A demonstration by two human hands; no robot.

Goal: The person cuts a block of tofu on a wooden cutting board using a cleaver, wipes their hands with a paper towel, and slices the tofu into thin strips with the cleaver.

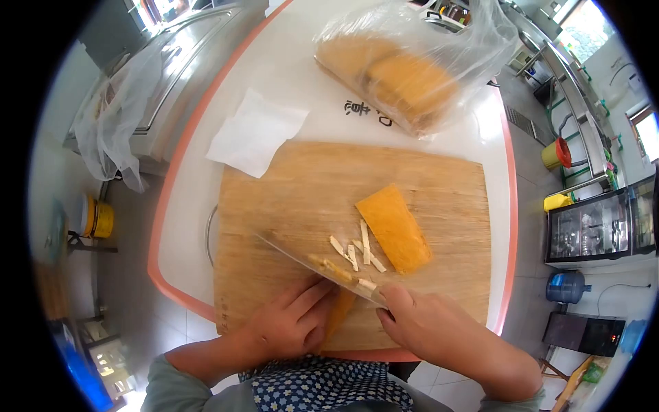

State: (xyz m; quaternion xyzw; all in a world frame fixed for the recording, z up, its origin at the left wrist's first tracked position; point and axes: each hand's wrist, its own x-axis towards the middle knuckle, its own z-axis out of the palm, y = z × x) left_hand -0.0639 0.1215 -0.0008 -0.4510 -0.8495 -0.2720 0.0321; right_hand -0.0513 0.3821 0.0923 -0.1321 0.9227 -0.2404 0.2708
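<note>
My right hand (pixel 429 319) is closed round the handle of a kitchen knife (pixel 292 253), whose blade slants across the cutting board (pixel 288 196). The fingers of my left hand (pixel 292 321) are bent over an orange-skinned block of what looks like firm tofu (pixel 338 317), pressing it to the board. The blade lies right along the fingertips, at that block's end. Pale cut strips (pixel 365 244) are scattered just beyond the blade, with some bits against it. A larger tofu block (pixel 395 230) lies flat on the board to the right. My left hand partly hides the held block.
At the back of the white table (pixel 185 226), a clear plastic bag (pixel 412 75) holds more orange blocks. A white paper sheet (pixel 257 134) overlaps the board's far left corner. Left of the board sticks out a metal handle (pixel 209 237). Another plastic bag (pixel 113 117) hangs at far left.
</note>
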